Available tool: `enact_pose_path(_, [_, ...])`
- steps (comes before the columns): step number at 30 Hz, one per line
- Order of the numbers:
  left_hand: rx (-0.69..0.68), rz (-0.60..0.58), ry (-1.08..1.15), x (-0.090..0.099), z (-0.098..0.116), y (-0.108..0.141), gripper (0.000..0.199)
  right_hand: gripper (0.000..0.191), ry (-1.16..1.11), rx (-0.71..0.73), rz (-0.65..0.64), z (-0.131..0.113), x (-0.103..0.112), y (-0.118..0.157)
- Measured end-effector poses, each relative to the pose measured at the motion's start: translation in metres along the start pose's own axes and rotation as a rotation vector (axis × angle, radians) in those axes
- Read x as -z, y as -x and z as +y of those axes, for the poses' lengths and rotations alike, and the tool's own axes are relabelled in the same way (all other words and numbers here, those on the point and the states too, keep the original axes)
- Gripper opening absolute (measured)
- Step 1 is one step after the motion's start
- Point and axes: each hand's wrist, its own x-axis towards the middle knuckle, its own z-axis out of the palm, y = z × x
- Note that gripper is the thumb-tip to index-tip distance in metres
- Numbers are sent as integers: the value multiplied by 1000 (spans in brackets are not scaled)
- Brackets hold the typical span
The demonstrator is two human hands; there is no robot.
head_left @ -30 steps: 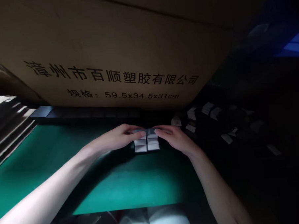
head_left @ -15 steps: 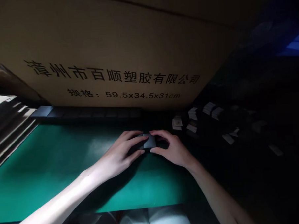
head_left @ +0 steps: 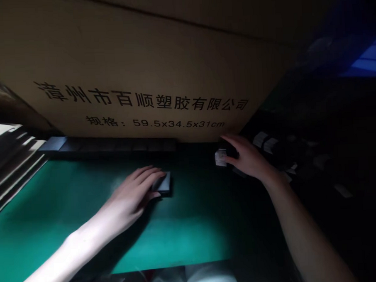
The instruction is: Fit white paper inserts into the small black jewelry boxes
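My left hand rests on the green mat, its fingers and thumb closed around a small dark flat box with a grey-blue top. Further right, at the far side of the mat, my right hand has its thumb and fingers spread apart. Its thumb comes up to a small piece with a white face, which may be touched. Deep shadow hides part of the space between those fingers.
Behind the green mat stands a large printed cardboard box. A row of dark small boxes lines its foot. Several pale-faced small pieces lie scattered in shadow at right. Stacked sheets stand at left.
My right hand has left the small dark box and moved right and away, to the white-faced piece. My left hand has shifted left with the box.
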Motion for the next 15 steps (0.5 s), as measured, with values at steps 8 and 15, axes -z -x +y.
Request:
enact_pose_path(8, [169, 290, -241, 34, -51, 42, 46, 69, 18, 63, -190, 1, -11, -2])
enact_pose_path(15, [119, 172, 106, 5, 17, -16, 55, 49, 79, 183, -171, -52, -31, -9])
